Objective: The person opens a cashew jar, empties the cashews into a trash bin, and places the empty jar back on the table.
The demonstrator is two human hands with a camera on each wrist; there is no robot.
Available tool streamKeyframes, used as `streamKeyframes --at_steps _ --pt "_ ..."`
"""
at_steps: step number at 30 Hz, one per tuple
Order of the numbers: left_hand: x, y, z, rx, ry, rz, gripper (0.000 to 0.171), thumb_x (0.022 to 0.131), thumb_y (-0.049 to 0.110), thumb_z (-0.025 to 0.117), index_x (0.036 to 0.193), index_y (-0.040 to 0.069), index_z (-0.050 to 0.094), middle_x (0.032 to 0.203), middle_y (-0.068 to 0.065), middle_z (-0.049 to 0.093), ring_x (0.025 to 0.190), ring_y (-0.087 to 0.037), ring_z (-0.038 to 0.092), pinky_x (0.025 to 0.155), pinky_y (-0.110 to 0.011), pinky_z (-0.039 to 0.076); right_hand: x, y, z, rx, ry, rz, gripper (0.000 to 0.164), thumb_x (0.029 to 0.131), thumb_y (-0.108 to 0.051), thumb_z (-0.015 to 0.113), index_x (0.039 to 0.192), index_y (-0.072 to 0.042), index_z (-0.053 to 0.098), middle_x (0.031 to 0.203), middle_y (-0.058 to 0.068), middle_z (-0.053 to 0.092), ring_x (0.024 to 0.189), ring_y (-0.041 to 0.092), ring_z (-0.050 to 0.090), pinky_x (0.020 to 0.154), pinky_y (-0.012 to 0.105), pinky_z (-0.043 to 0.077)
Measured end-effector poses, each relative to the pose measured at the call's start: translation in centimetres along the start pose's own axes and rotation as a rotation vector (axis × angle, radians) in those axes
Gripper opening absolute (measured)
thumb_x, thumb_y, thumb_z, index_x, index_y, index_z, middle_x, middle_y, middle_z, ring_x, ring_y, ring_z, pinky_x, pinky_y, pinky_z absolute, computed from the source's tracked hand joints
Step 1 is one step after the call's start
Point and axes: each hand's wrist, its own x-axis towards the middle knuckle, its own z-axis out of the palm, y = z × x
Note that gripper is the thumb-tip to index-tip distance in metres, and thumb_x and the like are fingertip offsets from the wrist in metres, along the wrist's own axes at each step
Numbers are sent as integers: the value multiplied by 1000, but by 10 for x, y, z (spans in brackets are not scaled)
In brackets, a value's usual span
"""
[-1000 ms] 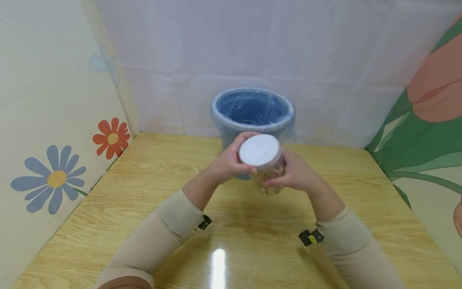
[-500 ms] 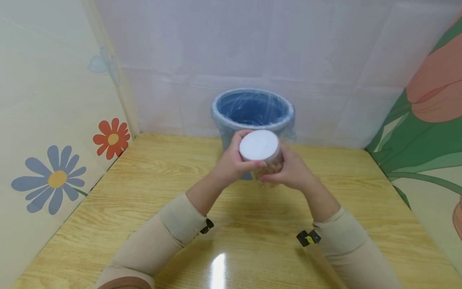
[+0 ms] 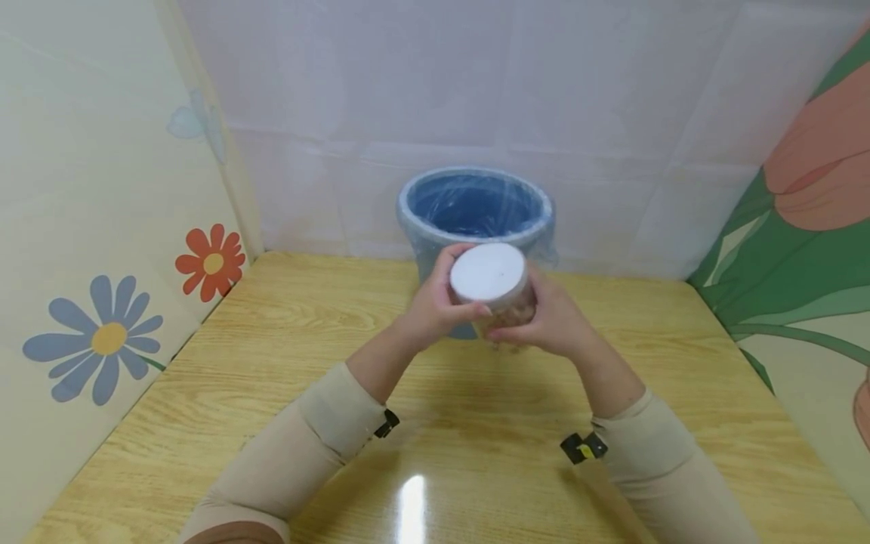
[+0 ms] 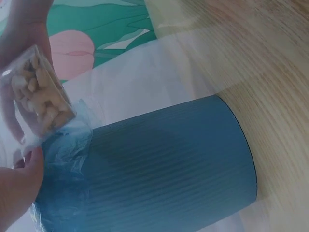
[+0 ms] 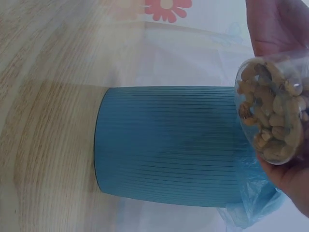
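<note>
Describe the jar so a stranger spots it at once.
Start at the large blue bin standing on the wood-grain table. In the head view, look in front of its near side, where the person's left grip and right grip hold the jar. Unlike the bin, it has a white lid and clear walls showing tan, nut-like pieces.

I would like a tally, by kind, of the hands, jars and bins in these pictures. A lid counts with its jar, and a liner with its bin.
Hands: 2 (left hand, right hand)
Jars: 1 (jar with white lid)
Bins: 1 (blue bin with see-through liner)
Total: 4
</note>
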Motion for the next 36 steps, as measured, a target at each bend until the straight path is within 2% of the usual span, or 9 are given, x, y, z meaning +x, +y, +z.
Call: streamKeyframes --at_steps 2,4,11,15,19,25,29,36 --pt "0 0 -2 -91 -65 21 108 60 47 81 137 2 21 135 -19 33 117 -26 43 98 -37 42 -1 0 -3 30 -20 -14 95 58 -22 87 137 -16 35 131 5 47 120 23 43 102 47 34" --pt "1 0 -5 -155 -124 35 114 58 52 79 139 1 17 136 -22 31 116 -26 43 96 -37 44 -2 0 -5 72 -50 -31 96 59 -17 86 138 -16 33 131 6 45 120 24 42 102 48 34" --pt "2 1 -13 -200 -242 63 107 64 48 78 138 -3 19 135 -22 34 116 -25 44 98 -42 41 -5 -2 -11 157 -144 -111 93 57 -6 84 136 -6 35 128 11 48 117 26 44 100 48 36" --pt "0 1 -17 -196 -262 58 104 65 47 77 134 -9 23 132 -15 41 116 -22 45 100 -40 40 -7 -1 -13 169 -179 -149 91 56 -6 83 134 -4 36 126 12 49 115 24 46 99 47 37" --pt "-1 2 -19 -200 -287 39 102 64 45 78 133 -10 26 128 -7 46 115 -20 46 99 -38 41 -8 0 -14 207 -232 -174 89 56 -7 82 133 -2 37 125 12 50 115 23 47 98 46 40" --pt "0 3 -19 -225 -350 43 98 66 42 79 135 -5 27 129 -13 44 117 -25 45 97 -43 42 -8 1 -15 266 -301 -202 91 59 -9 82 135 -1 33 127 13 47 115 24 47 96 43 42" --pt "1 3 -18 -226 -375 44 100 65 40 79 137 -5 26 132 -18 39 119 -27 43 99 -45 40 -9 1 -14 242 -308 -211 88 60 -9 81 134 1 34 125 15 49 113 24 49 96 42 43" --pt "1 4 -16 -202 -390 39 106 63 42 80 139 -4 23 133 -23 36 119 -30 42 99 -46 39 -9 0 -13 219 -309 -172 85 62 -7 80 133 1 35 125 14 49 112 24 50 95 41 44"
